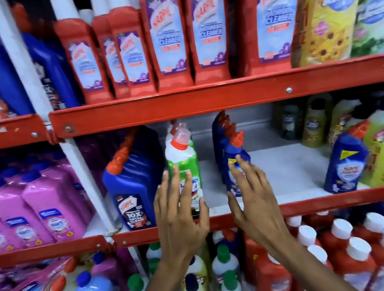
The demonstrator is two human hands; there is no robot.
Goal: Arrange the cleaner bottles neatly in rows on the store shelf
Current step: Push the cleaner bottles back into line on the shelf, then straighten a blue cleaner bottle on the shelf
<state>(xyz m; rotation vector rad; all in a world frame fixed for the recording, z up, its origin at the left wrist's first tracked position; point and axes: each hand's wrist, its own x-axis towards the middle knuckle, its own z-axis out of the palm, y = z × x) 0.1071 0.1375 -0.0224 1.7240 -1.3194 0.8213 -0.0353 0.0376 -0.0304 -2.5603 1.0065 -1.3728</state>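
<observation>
On the middle shelf (285,175) a green cleaner bottle (183,163) with a red cap stands at the front of a short row. My left hand (182,213) is spread over its front, fingers apart, thumb at its right side. To the right stands a row of small blue bottles (233,152) with red caps. My right hand (252,198) reaches to the front one, fingertips on its label, fingers apart. A larger blue bottle (131,188) stands left of the green one. Another blue bottle (346,161) stands alone at the right.
The top shelf holds red bottles (166,35) and a yellow one (328,10). Pink bottles (33,206) fill the left bay. Red, white-capped bottles (356,255) and green-capped ones (223,261) crowd the shelf below. Bare shelf lies between the blue bottles.
</observation>
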